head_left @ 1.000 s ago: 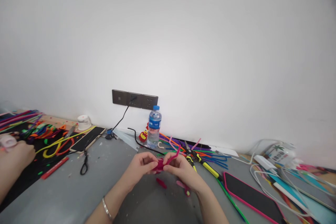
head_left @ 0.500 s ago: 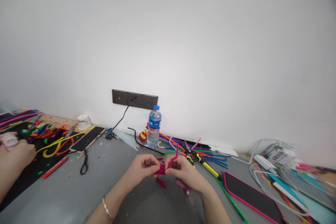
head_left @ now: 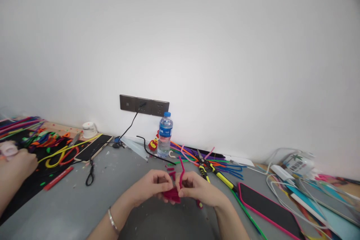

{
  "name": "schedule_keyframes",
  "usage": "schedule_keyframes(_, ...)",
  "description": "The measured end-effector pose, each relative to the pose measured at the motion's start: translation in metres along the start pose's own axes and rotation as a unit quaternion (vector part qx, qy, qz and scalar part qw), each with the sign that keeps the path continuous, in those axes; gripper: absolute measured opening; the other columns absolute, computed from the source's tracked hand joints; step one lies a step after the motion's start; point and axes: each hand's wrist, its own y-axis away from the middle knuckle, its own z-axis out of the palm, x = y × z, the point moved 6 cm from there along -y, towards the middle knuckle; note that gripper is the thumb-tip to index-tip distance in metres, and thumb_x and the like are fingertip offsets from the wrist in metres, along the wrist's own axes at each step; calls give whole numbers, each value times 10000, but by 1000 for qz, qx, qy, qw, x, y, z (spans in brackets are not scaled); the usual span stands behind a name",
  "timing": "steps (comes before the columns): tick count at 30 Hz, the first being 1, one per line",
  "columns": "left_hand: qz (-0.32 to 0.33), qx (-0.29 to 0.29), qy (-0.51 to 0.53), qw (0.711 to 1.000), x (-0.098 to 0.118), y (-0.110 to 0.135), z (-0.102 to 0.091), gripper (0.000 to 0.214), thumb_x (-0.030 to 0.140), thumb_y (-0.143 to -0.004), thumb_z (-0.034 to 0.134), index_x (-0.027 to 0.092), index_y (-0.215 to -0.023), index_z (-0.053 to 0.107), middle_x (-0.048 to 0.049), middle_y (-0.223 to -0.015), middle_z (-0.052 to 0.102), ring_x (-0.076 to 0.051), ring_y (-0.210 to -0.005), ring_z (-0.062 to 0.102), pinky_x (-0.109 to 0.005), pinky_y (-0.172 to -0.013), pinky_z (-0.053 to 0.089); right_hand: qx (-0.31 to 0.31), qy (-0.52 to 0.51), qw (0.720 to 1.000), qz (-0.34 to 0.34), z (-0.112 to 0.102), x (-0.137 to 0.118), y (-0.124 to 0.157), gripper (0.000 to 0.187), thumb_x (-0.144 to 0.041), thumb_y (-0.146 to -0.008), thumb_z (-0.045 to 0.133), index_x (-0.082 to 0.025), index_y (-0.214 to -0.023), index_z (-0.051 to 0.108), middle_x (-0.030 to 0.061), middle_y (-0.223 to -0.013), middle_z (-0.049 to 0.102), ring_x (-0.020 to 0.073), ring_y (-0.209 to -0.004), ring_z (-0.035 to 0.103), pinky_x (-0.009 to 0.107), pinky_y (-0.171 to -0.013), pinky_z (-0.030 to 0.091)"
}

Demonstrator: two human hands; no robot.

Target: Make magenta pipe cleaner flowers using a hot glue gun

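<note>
I am watching the left hand (head_left: 153, 185) and the right hand (head_left: 198, 189) working just above the counter (head_left: 70, 202), each one pinching closed on the same dark pink pipe cleaner (head_left: 172, 194), which is sitting between them as a small folded bundle with one free end standing up. I am thinking that if either pinch is loosening, the stiff end may be springing back and undoing the fold, or its wire tip may be poking a finger.
</note>
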Motion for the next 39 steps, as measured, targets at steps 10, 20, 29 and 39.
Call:
schedule_keyframes(10,-60,5,95,994,-7,0,-1,480,597,-816,489,149,-938,610,-109,-826,721,-193,-662,697,-250,-564,487,71,-1,997,-42,-4,-1,-8,296,-417,-760,690,-165,-744,537,-41,-664,475,100,-596,428,222,-575,357)
schedule_keyframes(20,15,43,-43,998,-6,-5,-13,300,295,-638,770,124,-844,636,-15,-635,662,-133,-566,585,-271,-599,458,123,-17,990,-61,-12,3,-11,290,-414,-723,721,-167,-741,572,-31,-671,500,117,-617,459,235,-595,377)
schedule_keyframes(29,65,35,-299,951,-3,-2,-11,276,281,-614,768,190,-873,743,-25,-816,669,-181,-733,569,-247,-648,406,198,-7,974,-105,-23,3,-10,304,-455,-755,680,-182,-745,546,-34,-652,464,105,-556,403,226,-525,344)
schedule_keyframes(39,98,160,-99,977,11,-4,-22,360,487,-742,653,147,-856,691,30,-595,539,-87,-490,381,-210,-489,295,338,127,904,-230,-14,-13,-10,162,-333,-839,598,-188,-775,565,10,-737,518,141,-617,454,258,-568,373)
